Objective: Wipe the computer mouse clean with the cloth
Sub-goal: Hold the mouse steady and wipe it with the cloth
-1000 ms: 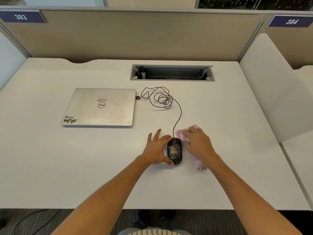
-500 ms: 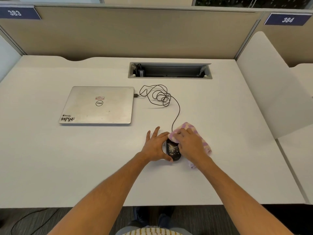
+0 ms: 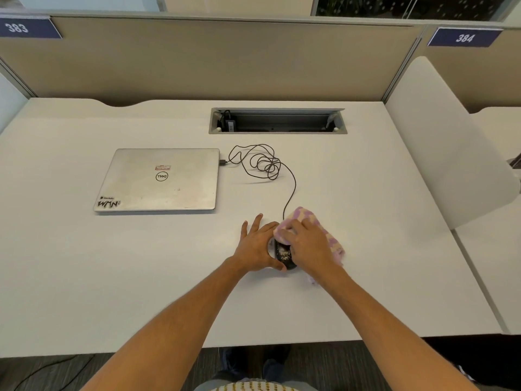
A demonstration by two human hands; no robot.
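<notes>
A black computer mouse [image 3: 284, 253] with pale dusty specks on its back lies on the white desk [image 3: 141, 277]. My left hand [image 3: 258, 245] grips its left side, thumb at the rear, fingers spread forward. My right hand [image 3: 308, 244] presses a purple and cream checked cloth [image 3: 324, 230] onto the mouse's front and right side. The front half of the mouse is hidden under the cloth and my fingers. The mouse's dark cable [image 3: 290, 190] runs back in a tangle.
A closed silver laptop [image 3: 160, 180] lies to the left rear, with the mouse cable plugged into its right edge. A recessed cable box [image 3: 277, 121] sits at the back. Beige partitions [image 3: 225, 57] and a white divider [image 3: 439, 142] bound the desk.
My right hand has slid the cloth leftward from beside the mouse onto its front and top. The left hand kept its hold on the mouse.
</notes>
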